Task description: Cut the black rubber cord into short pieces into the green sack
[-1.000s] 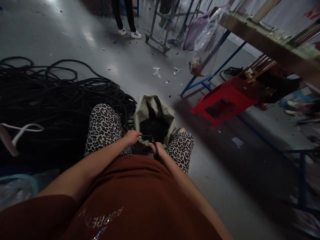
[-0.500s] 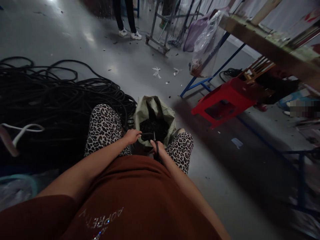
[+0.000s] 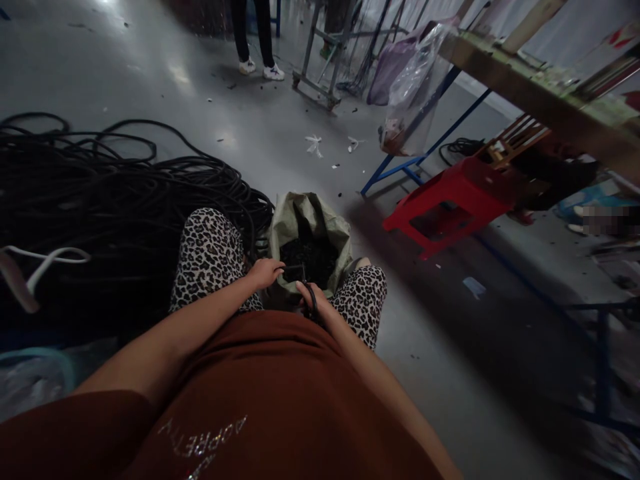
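I sit with my knees apart over a green woven sack (image 3: 294, 223) that holds dark bits of cut cable. My left hand (image 3: 264, 273) is closed on the end of a black cable (image 3: 291, 268) above the sack's near rim. My right hand (image 3: 311, 299) is closed round the black handles of scissors (image 3: 307, 285), whose blades meet the cable. Both hands hover between my leopard-print knees.
A big tangle of black cable (image 3: 100, 200) covers the floor at my left. A red plastic stool (image 3: 450, 200) lies tipped at the right under a blue-legged wooden bench (image 3: 525, 87). Another person's legs (image 3: 255, 40) stand far back by a metal trolley (image 3: 325, 60).
My right hand with the scissors has shifted slightly up and left toward the cable; my left hand stays put.
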Demonstrator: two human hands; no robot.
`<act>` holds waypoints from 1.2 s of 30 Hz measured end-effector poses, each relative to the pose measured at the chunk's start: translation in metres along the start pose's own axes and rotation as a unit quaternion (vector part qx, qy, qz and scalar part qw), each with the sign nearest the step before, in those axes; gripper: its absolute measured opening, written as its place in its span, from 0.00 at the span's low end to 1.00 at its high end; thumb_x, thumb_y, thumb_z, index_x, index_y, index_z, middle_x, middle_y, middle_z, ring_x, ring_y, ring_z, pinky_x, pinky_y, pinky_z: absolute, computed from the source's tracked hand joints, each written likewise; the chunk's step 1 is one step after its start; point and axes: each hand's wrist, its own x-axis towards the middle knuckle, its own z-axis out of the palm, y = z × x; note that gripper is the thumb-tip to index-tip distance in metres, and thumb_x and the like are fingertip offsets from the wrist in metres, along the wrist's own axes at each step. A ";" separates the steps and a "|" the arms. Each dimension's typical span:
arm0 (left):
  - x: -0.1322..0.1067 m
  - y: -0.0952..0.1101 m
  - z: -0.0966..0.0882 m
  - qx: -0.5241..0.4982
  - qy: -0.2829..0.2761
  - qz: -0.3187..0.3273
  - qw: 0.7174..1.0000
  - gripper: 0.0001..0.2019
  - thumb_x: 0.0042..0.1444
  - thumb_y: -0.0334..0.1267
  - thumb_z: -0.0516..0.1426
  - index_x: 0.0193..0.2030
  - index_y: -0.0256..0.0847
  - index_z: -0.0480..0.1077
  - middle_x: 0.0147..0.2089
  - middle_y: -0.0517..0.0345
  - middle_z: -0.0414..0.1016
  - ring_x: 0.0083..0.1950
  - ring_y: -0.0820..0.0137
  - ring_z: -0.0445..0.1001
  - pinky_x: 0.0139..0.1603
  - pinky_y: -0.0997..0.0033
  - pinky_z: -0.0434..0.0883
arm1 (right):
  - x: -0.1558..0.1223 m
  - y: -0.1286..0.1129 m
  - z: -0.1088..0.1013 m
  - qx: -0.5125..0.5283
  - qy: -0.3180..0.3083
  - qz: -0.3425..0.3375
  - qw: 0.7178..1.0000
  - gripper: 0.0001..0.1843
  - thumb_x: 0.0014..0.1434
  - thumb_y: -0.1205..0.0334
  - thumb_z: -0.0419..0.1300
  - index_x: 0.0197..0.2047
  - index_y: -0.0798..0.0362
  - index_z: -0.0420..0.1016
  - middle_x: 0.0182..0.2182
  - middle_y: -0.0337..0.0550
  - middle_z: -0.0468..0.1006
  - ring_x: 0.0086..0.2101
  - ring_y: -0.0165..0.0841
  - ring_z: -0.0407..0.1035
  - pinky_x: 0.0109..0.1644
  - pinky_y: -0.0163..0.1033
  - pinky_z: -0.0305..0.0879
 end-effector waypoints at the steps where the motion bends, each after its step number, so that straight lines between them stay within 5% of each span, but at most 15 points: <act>1: 0.000 0.000 0.000 -0.001 -0.001 0.002 1.000 0.15 0.60 0.39 0.51 0.51 0.47 0.74 0.50 0.57 0.78 0.52 0.66 0.73 0.53 0.69 0.67 | 0.000 0.000 0.000 -0.001 -0.001 -0.004 1.000 0.27 0.61 0.43 0.56 0.50 0.60 0.67 0.20 0.37 0.70 0.18 0.29 0.66 0.21 0.31 0.62; 17: -0.004 0.006 -0.005 0.036 -0.017 0.046 0.998 0.14 0.60 0.39 0.51 0.50 0.50 0.74 0.45 0.58 0.79 0.49 0.67 0.74 0.52 0.69 0.66 | 0.000 -0.005 0.001 0.008 -0.044 0.009 0.999 0.21 0.63 0.47 0.54 0.45 0.59 0.68 0.20 0.37 0.69 0.16 0.27 0.65 0.20 0.30 0.62; 27: -0.001 0.004 0.000 -0.012 -0.015 0.032 0.999 0.15 0.60 0.40 0.51 0.51 0.49 0.73 0.47 0.59 0.78 0.50 0.67 0.74 0.53 0.70 0.67 | 0.010 0.000 0.000 -0.063 0.049 -0.015 0.997 0.18 0.63 0.51 0.56 0.43 0.59 0.71 0.19 0.36 0.68 0.17 0.26 0.63 0.21 0.29 0.59; 36: -0.002 0.001 -0.001 -0.008 -0.052 0.027 0.998 0.15 0.59 0.38 0.51 0.51 0.48 0.73 0.49 0.60 0.78 0.51 0.67 0.74 0.51 0.72 0.67 | 0.012 0.003 0.001 -0.088 0.072 0.006 0.994 0.16 0.63 0.54 0.56 0.40 0.61 0.73 0.20 0.39 0.70 0.14 0.26 0.61 0.17 0.30 0.58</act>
